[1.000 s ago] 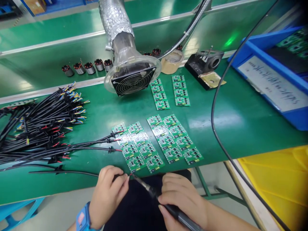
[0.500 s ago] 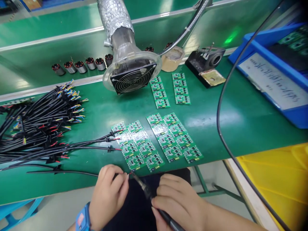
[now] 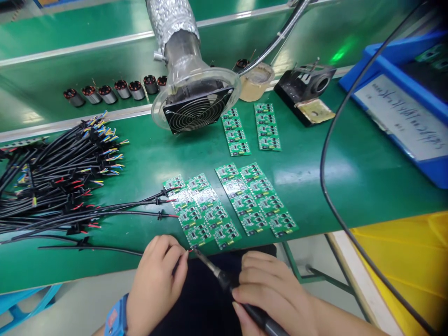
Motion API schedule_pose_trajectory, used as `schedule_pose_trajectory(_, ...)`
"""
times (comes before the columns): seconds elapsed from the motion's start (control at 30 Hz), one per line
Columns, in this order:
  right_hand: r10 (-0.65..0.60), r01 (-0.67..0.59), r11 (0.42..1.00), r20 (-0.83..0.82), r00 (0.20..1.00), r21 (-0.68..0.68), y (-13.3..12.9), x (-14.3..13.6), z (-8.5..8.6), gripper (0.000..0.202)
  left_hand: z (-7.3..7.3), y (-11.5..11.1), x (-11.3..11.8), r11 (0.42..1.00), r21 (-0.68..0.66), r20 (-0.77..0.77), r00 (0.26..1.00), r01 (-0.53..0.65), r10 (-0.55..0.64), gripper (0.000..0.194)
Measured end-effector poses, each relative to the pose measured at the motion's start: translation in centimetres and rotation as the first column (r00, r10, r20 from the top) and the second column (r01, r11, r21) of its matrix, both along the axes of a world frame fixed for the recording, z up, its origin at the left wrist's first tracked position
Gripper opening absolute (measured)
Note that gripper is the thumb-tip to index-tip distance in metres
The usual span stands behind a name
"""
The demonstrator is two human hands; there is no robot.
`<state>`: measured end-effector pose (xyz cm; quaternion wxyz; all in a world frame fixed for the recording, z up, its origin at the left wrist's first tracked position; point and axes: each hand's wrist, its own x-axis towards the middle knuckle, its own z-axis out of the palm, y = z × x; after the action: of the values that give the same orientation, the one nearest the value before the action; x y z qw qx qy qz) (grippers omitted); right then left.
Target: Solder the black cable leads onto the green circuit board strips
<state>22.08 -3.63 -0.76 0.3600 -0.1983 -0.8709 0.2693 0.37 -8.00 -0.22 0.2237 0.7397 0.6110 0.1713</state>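
Near the bench's front edge, my left hand (image 3: pixel 159 275) pinches the end of a black cable (image 3: pixel 105 250), with a bit of red wire showing past the fingertips. My right hand (image 3: pixel 269 291) is wrapped round a soldering iron (image 3: pixel 224 279). The iron's tip meets the red wire end at the lower corner of a green circuit board panel (image 3: pixel 194 224); whether they touch the board I cannot tell. Three more black cables reach onto that panel, their red ends lying on its left side. A second panel (image 3: pixel 217 217) lies against it, and two others (image 3: pixel 257 200) sit to the right.
A fume extractor (image 3: pixel 198 109) hangs over the bench. Bundled cables (image 3: pixel 70 172) lie left; motor stators (image 3: pixel 108 94) line the back. An iron stand (image 3: pixel 303 93) and blue bin (image 3: pixel 402 112) stand right. The iron's cord (image 3: pixel 325 186) loops down the right side.
The view has shifted slightly. My right hand and the iron's handle have moved a little to the right, while the tip stays at the wire end. My left hand keeps its pinch.
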Motion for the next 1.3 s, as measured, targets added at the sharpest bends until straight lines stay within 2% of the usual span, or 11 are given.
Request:
schedule_pose_trajectory(0.17,0.054,-0.054,0.998,-0.004,0.999,-0.018,0.2,0.4,-0.3,0.016,0.2,0.1,0.0,1.000,-0.025,-0.014,1.000,0.005,-0.006,0.010)
schedule_pose_trajectory(0.47,0.043,-0.043,0.999,-0.026,0.999,0.002,0.2,-0.2,-0.7,0.022,0.1,0.1,-0.1,0.999,-0.031,-0.036,0.999,0.033,-0.034,0.009)
schedule_pose_trajectory(0.57,0.052,-0.054,0.998,-0.083,0.995,-0.021,0.1,0.2,-0.5,0.021,0.0,0.0,-0.2,0.999,-0.021,-0.045,0.998,0.037,-0.038,0.009)
schedule_pose_trajectory(0.63,0.001,-0.010,0.997,-0.112,0.994,-0.080,0.1,0.5,-0.2,0.022,0.0,-0.1,-0.2,0.999,-0.007,-0.050,0.998,0.038,-0.038,0.009)
schedule_pose_trajectory(0.77,-0.109,0.091,0.984,-0.110,0.988,-0.156,0.3,0.8,0.4,0.027,-0.2,-0.2,-0.2,0.998,0.041,-0.079,0.996,0.045,-0.042,0.008)
schedule_pose_trajectory(0.97,-0.077,0.064,0.990,-0.106,0.991,-0.124,0.7,0.5,0.4,0.028,-0.8,-0.5,-0.5,0.986,0.127,-0.140,0.986,0.104,-0.086,0.007)
schedule_pose_trajectory(1.1,-0.075,0.062,0.990,-0.109,0.991,-0.123,0.5,0.5,0.3,0.028,-0.5,-0.4,-1.1,0.983,0.146,-0.127,0.988,0.108,-0.089,0.011)
schedule_pose_trajectory(1.17,-0.089,0.075,0.989,-0.113,0.990,-0.125,0.5,0.5,0.3,0.026,-0.2,0.3,-1.7,0.974,0.209,-0.149,0.987,0.086,-0.055,0.016)
schedule_pose_trajectory(1.3,-0.116,0.100,0.988,-0.137,0.984,-0.117,0.7,0.1,0.5,0.028,0.1,2.7,-3.0,0.932,0.359,-0.334,0.940,0.054,0.074,0.024)
